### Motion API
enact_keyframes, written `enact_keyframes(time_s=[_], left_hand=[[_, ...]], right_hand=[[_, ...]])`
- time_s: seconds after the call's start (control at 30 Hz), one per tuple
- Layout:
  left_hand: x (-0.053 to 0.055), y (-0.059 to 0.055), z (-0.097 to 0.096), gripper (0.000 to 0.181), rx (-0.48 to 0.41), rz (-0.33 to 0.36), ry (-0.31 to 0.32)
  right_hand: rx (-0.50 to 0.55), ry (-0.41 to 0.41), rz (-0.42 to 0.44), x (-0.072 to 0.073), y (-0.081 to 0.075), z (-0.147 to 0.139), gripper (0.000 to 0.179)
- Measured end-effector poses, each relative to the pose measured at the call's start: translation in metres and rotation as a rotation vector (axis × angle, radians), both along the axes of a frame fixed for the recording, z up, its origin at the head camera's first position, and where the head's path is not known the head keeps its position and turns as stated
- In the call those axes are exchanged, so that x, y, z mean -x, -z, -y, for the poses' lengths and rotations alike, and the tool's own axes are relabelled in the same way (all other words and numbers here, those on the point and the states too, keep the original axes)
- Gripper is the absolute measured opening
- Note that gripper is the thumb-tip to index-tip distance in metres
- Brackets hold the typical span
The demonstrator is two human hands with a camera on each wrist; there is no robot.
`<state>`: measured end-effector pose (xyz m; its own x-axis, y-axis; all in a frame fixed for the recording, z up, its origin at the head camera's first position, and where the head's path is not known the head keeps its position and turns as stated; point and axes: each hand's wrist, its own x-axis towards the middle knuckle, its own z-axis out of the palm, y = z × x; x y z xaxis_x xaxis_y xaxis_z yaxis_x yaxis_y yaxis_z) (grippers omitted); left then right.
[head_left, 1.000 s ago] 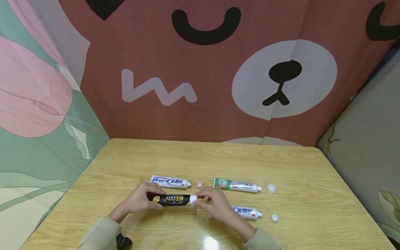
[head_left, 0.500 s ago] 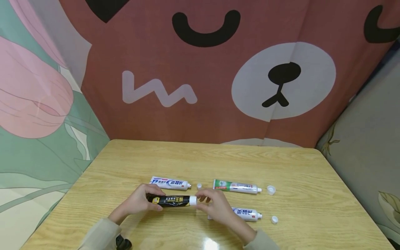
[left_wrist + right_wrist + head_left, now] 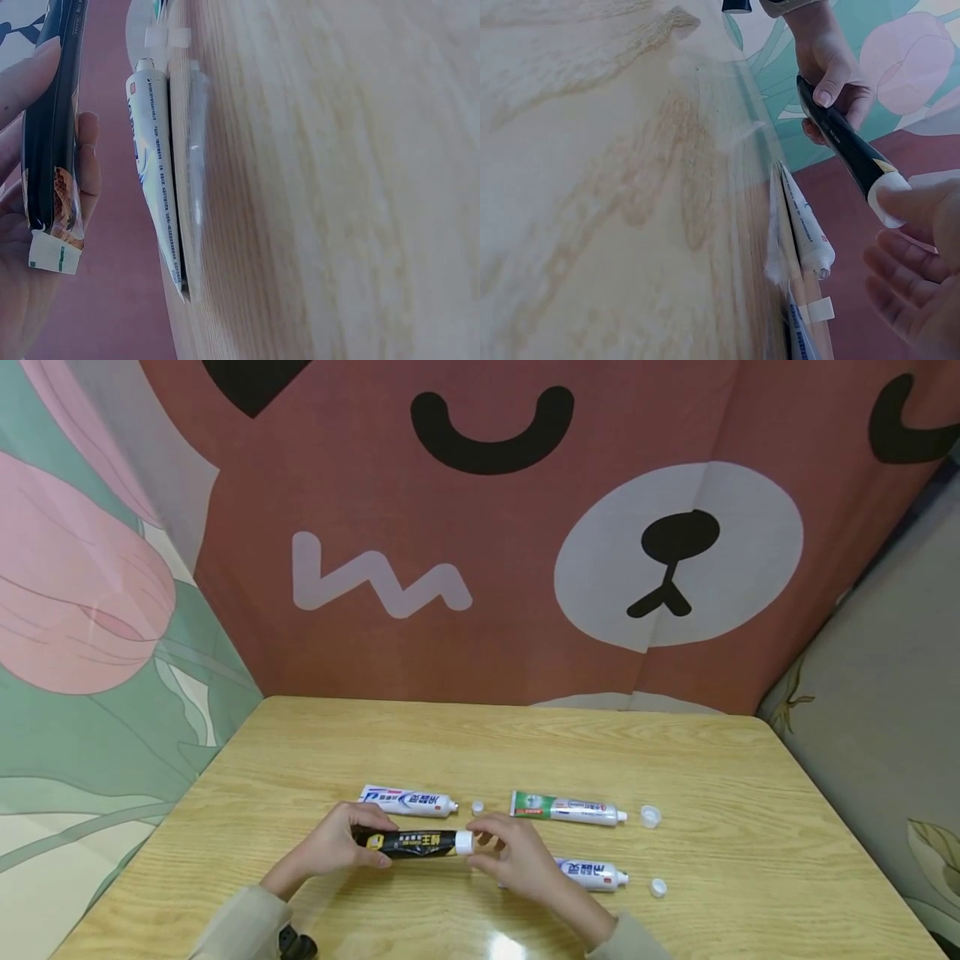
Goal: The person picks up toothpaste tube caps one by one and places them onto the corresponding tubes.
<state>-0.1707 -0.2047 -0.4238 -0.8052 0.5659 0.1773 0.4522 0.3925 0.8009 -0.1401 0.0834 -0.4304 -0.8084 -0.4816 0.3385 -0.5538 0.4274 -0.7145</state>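
Observation:
My left hand (image 3: 341, 839) grips a black toothpaste tube (image 3: 416, 843) by its tail end, a little above the table. In the left wrist view the thumb lies over the tube and the other fingers come round from beneath. The tube's white cap (image 3: 464, 842) points right. At that cap is my right hand (image 3: 517, 856), thumb and index finger pinching it. In the right wrist view the thumb lies against the cap (image 3: 886, 199), while the other fingers curl loosely below; the index finger's contact is partly hidden.
On the wooden table (image 3: 360, 735) lie a white-blue toothpaste tube (image 3: 411, 801), a green-white tube (image 3: 567, 808) and another white-blue tube (image 3: 592, 874), partly behind my right hand. Their uncapped nozzles face right. Loose white caps (image 3: 650, 816) lie beside them. A black object (image 3: 297, 942) sits near my left sleeve.
The right fingers come slightly off the cap half a second ago, then close in on it again. The left hand and black tube stay nearly still.

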Motion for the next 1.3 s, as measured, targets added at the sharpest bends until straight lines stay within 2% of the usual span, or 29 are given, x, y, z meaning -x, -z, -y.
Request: enact_keyframes(time_s=[0.2, 0.33, 0.53, 0.7, 0.83, 1.07, 1.17, 1.3], left_hand=[[-0.0004, -0.0008, 0.0, 0.034, -0.009, 0.006, 0.002], [-0.0008, -0.0017, 0.0007, 0.034, -0.009, -0.003, 0.007], [-0.0004, -0.0018, 0.0014, 0.035, -0.006, -0.005, 0.004], [-0.0007, -0.0028, 0.0016, 0.034, -0.007, 0.001, 0.002], [-0.0012, -0.0029, 0.0018, 0.034, -0.016, 0.0, 0.002], [-0.0007, -0.0031, 0.0038, 0.035, -0.01, 0.007, -0.003], [-0.001, -0.0043, 0.0043, 0.035, 0.002, -0.001, -0.014], [-0.0003, -0.0044, 0.0031, 0.035, 0.006, -0.02, -0.009]], right_hand=[[0.02, -0.032, 0.003, 0.0004, 0.0002, 0.0004, 0.019], [0.012, -0.066, 0.009, 0.0017, 0.0009, -0.0001, 0.023], [0.038, -0.025, 0.002, 0.0005, 0.0019, -0.0002, 0.038], [0.091, 0.001, -0.063, 0.0012, 0.0022, 0.0014, 0.026], [0.093, -0.001, -0.051, 0.0016, 0.0016, 0.0023, 0.019], [0.064, 0.003, -0.052, 0.0024, 0.003, 0.0022, 0.031], [0.091, 0.001, -0.062, 0.0023, 0.0032, 0.0028, 0.037], [0.144, -0.009, -0.056, 0.0018, 0.0019, 0.0046, 0.032]])
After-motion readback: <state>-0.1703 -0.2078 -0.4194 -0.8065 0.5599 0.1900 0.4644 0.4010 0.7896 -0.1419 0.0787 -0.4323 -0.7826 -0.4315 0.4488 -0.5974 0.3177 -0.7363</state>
